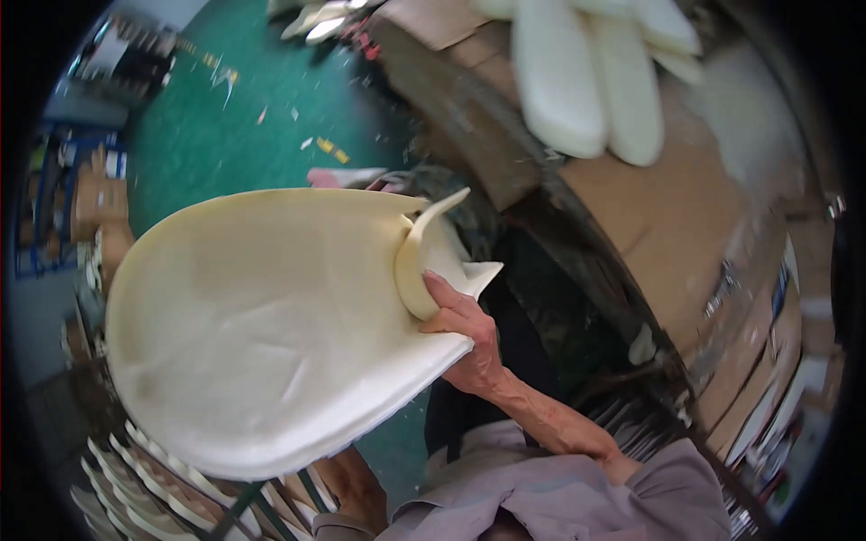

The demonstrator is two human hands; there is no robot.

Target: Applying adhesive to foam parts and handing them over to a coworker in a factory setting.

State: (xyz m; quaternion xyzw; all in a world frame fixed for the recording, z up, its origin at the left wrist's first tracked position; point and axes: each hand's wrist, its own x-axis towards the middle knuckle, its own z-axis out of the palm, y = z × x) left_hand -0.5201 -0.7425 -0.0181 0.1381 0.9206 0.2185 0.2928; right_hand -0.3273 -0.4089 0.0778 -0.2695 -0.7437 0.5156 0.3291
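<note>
- Green-painted floor (262, 108) spreads out beyond both hands, dotted with small scraps, a flat yellow one (332, 151) among them.
- Well to the right of the hands, a bench topped with brown cardboard (663, 216) bears a pile of long, round-ended cream foam pads (559, 86) at its far end; the cardboard probably guards their soft faces.
- Straight ahead of the body, the large, rounded cream foam shell (244, 325) is held in the air, its broad end reaching left past the left hand and its narrow end at the right hand.
- Partly closed, the right hand (465, 338) grips the shell's near right corner, digits bent over the edge beside a curled cream foam flap (415, 266); that corner likely offers a thin edge to pinch.
- Beneath the shell's near edge, the left hand (354, 487) is mostly hidden; how open it is, or whether it bears weight, I cannot tell.
- Below and left of the left hand, dark green metal bars (239, 511) stand against a close row of thin, curved cream pieces (149, 482), seemingly nested to save room.
- Far left of the hands, a blue metal shelf unit (63, 198) holds brown cardboard boxes (99, 198), their contents hidden.
</note>
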